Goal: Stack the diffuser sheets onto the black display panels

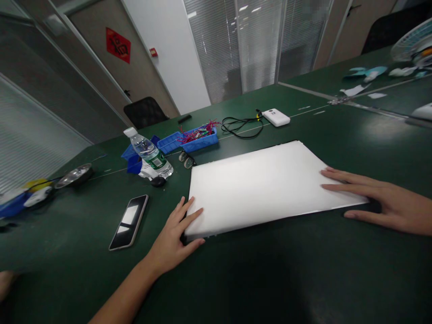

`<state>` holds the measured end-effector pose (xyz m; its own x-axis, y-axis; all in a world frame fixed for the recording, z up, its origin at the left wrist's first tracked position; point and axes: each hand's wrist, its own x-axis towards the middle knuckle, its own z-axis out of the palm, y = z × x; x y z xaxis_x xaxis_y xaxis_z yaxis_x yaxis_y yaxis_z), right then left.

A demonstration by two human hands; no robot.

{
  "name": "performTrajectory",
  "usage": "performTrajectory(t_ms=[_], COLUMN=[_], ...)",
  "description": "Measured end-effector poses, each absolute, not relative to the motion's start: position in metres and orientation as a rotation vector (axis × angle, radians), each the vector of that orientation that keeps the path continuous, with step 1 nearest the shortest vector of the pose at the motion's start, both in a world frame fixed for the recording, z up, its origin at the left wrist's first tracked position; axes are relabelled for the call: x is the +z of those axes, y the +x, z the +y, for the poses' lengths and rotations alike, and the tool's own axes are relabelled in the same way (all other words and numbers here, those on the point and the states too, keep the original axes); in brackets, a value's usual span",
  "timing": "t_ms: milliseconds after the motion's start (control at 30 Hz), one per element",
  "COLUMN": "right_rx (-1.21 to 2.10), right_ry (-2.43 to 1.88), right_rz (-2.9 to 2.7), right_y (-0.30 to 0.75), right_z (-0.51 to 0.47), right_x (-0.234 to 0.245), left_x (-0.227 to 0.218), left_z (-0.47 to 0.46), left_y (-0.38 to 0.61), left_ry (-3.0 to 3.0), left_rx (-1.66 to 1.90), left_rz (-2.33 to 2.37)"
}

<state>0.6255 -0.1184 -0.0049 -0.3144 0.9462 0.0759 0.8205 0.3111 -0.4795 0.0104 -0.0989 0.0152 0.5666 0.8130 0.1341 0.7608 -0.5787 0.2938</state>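
Note:
A large white flat board (259, 184) lies on the dark green table (256, 270) in front of me. My left hand (175, 234) rests at its near left corner, fingers spread, with the thumb under the edge and the fingers on top. My right hand (378, 198) lies at the board's right end, fingers stretched flat across the corner and the thumb along the near edge. Neither hand lifts the board off the table.
Left of the board lie a phone (129, 221), a tipped water bottle (150, 155), glasses (186, 159) and blue trays (189, 140) with small parts. Farther back are a black cable (241, 125) and a white power bank (276, 117). A fan (413, 42) stands at the far right.

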Motion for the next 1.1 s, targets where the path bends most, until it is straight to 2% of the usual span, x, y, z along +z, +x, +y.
performTrajectory(t_ms=[633, 833, 1100], right_rx=[0.517, 0.482, 0.392], right_ry=[-1.511, -1.488, -1.705], right_rz=[-2.292, -2.294, -2.151], right_y=[0.631, 0.633, 0.636], right_z=[-0.111, -0.111, -0.114], right_x=[0.004, 0.003, -0.006], left_x=[0.015, 0.016, 0.005], left_z=[-0.087, -0.087, -0.087], left_y=[0.003, -0.008, -0.02], left_ry=[2.141, 2.335, 2.652], left_rx=[0.572, 0.448, 0.194], left_rz=[1.298, 1.371, 1.393])
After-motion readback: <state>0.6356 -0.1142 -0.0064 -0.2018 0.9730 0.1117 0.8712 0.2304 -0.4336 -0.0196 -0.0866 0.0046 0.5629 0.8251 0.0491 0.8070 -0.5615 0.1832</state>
